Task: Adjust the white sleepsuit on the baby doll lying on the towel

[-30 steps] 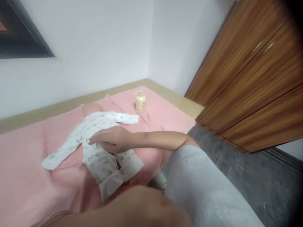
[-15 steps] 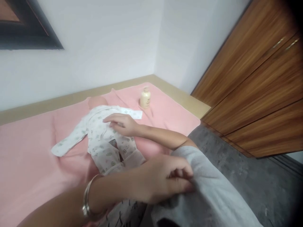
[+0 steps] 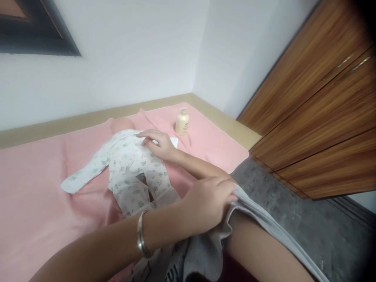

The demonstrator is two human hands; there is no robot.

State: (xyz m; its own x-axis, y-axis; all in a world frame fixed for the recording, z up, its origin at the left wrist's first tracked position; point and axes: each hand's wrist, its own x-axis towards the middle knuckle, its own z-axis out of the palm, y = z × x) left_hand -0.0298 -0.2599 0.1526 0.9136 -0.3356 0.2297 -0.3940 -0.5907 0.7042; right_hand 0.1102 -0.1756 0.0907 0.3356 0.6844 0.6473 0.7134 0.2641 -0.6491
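Note:
My left hand [image 3: 210,203], with a silver bangle [image 3: 142,235] on its wrist, is closed on the edge of the grey sleeve [image 3: 249,207] of my right arm. The sleeve's opening is lifted away and shows the upper arm. My right hand [image 3: 160,144] is over the chest and one arm of a white printed baby outfit [image 3: 123,158], its fingers loosely bent and apart, holding nothing. Whether it touches the cloth I cannot tell. A round skin-coloured shape like a doll's head [image 3: 122,125] shows at the neck of the outfit. The lower legs are hidden behind my left forearm.
A cream pump bottle [image 3: 182,122] stands beyond my right hand on the pink sheet [image 3: 32,188]. A tan ledge [image 3: 164,101] borders the sheet along the white wall. To the right are a wooden cabinet [image 3: 308,117] and the grey floor [image 3: 293,219].
My left hand has moved up the sleeve, taken its edge and pulled it back, baring the upper arm. My right hand has shifted slightly up and to the right.

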